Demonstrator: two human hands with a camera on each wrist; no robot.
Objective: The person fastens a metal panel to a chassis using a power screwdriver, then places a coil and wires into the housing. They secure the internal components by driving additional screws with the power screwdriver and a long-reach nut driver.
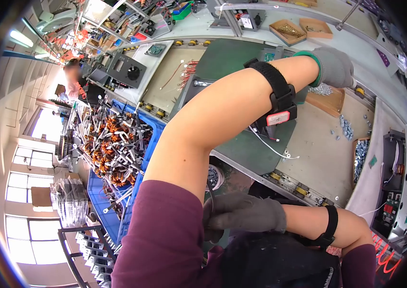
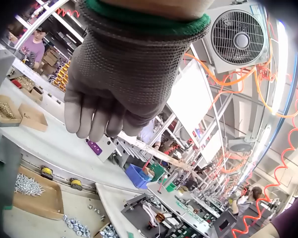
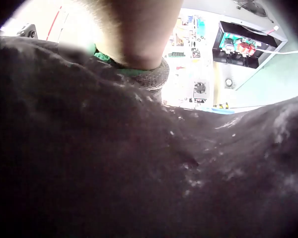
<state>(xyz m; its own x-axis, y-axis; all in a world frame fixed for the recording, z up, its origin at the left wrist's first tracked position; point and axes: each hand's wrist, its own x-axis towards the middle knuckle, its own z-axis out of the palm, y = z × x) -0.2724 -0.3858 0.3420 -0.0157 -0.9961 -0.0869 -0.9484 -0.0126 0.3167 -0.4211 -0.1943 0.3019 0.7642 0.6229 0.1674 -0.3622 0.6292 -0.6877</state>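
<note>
In the head view my left hand (image 1: 335,67), in a grey glove with a green cuff, reaches far across the bench above a cardboard tray (image 1: 328,103) of screws (image 1: 322,90). The left wrist view shows its fingers (image 2: 92,119) extended and side by side, with nothing visible in them. Down by my dark apron (image 1: 270,259), my gloved right hand (image 1: 246,216) has its fingers bent around a thin dark cord (image 1: 211,194) that rises past them. My left sleeve hides part of this hand. Dark cloth fills most of the right wrist view.
A dark green board (image 1: 232,57) lies on the bench beneath my left arm. Loose nuts (image 1: 346,127) and a box of hardware (image 1: 360,156) sit at right. A blue crate (image 1: 153,125) heaped with wired copper coils (image 1: 110,149) stands left. A metal rail (image 1: 285,182) edges the bench.
</note>
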